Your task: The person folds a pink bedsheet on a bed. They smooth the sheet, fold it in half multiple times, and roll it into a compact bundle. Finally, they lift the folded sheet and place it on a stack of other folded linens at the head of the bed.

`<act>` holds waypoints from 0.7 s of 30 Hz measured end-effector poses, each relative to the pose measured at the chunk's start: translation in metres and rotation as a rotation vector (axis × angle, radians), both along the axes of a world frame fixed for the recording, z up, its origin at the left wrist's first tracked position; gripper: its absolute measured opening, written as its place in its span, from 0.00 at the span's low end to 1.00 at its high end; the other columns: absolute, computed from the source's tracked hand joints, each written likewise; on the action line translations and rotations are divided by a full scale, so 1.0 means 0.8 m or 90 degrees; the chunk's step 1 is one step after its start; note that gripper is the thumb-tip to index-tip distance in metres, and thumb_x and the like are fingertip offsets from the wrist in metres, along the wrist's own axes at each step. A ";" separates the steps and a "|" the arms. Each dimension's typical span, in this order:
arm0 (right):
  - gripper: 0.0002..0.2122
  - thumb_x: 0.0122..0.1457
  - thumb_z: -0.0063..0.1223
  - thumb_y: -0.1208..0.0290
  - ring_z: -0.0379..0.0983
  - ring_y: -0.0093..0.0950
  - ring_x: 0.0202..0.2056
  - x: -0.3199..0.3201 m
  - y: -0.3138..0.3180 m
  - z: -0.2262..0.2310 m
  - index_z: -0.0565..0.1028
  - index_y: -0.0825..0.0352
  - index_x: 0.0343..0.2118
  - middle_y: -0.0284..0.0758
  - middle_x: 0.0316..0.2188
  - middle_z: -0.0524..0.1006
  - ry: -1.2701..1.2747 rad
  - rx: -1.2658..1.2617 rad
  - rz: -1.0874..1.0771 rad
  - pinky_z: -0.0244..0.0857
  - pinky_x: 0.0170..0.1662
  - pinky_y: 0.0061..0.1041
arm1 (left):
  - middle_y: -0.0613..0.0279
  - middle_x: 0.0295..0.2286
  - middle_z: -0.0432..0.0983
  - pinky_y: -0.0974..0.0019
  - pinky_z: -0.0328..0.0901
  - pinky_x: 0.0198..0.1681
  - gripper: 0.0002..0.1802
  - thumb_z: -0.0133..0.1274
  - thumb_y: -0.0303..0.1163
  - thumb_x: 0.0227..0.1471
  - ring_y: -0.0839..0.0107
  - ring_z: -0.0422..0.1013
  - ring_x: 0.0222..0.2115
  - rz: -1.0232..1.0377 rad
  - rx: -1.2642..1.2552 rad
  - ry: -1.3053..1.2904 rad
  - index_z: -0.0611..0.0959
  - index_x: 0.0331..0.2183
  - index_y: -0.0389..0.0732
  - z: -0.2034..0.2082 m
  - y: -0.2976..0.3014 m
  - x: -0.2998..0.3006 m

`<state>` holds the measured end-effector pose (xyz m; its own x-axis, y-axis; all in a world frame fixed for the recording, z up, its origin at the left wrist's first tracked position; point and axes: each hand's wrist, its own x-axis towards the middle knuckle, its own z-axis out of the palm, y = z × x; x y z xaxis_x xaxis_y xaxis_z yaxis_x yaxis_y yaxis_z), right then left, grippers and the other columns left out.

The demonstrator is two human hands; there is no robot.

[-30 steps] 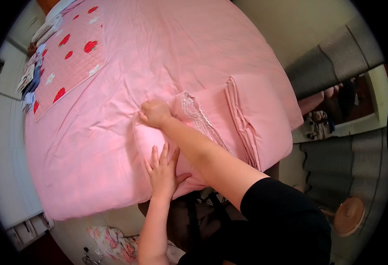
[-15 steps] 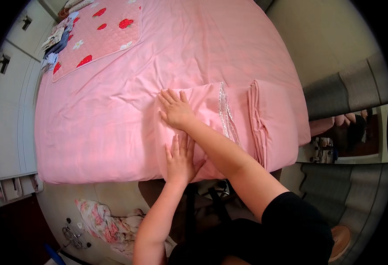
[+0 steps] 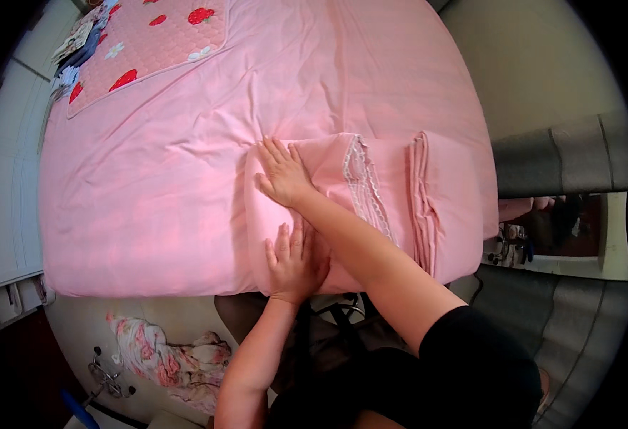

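A folded pink cloth with white lacy edging (image 3: 335, 164) lies at the bed's near edge. My right hand (image 3: 283, 174) rests flat on its far left part, fingers spread. Closer to the edge, my left hand (image 3: 296, 264) presses on the same cloth with its fingers stretched out. The right forearm crosses over the cloth and hides some of its middle. Just to the right lies a second folded pink cloth (image 3: 457, 200), its layered folds facing the first one; neither hand touches it.
The bed (image 3: 150, 207) has a wrinkled pink sheet. A quilted strawberry-print mat (image 3: 164, 50) lies at the far left, beside stacked folded clothes (image 3: 78, 50). On the floor is a crumpled floral cloth (image 3: 164, 357). White cabinets (image 3: 7, 186) stand left, a grey curtain (image 3: 564, 161) right.
The view has shifted slightly. Both hands stay flat on the lace-edged cloth, whose trimmed edge now spreads a little wider and reaches closer to the second folded cloth.
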<state>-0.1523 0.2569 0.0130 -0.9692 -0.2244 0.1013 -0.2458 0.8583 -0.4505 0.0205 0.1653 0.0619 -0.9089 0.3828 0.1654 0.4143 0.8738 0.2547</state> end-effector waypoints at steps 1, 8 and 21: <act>0.34 0.60 0.40 0.53 0.47 0.40 0.68 -0.003 -0.001 0.003 0.56 0.69 0.66 0.44 0.68 0.54 0.005 -0.005 -0.001 0.37 0.69 0.47 | 0.60 0.63 0.58 0.40 0.48 0.62 0.44 0.56 0.55 0.45 0.54 0.56 0.62 0.000 -0.010 0.010 0.67 0.62 0.49 0.001 -0.001 -0.003; 0.35 0.59 0.47 0.52 0.43 0.37 0.70 0.025 0.011 0.093 0.55 0.66 0.66 0.40 0.68 0.53 0.044 0.168 -0.010 0.35 0.69 0.47 | 0.56 0.64 0.53 0.32 0.44 0.61 0.41 0.56 0.53 0.47 0.48 0.50 0.64 -0.059 -0.032 -0.010 0.68 0.62 0.54 0.007 -0.011 0.002; 0.32 0.61 0.45 0.56 0.42 0.37 0.70 0.090 0.179 0.053 0.55 0.63 0.67 0.40 0.69 0.52 -0.075 0.184 -0.230 0.37 0.68 0.49 | 0.57 0.65 0.49 0.34 0.38 0.64 0.41 0.54 0.63 0.46 0.47 0.43 0.65 -0.147 -0.068 0.017 0.69 0.61 0.63 0.015 -0.001 0.014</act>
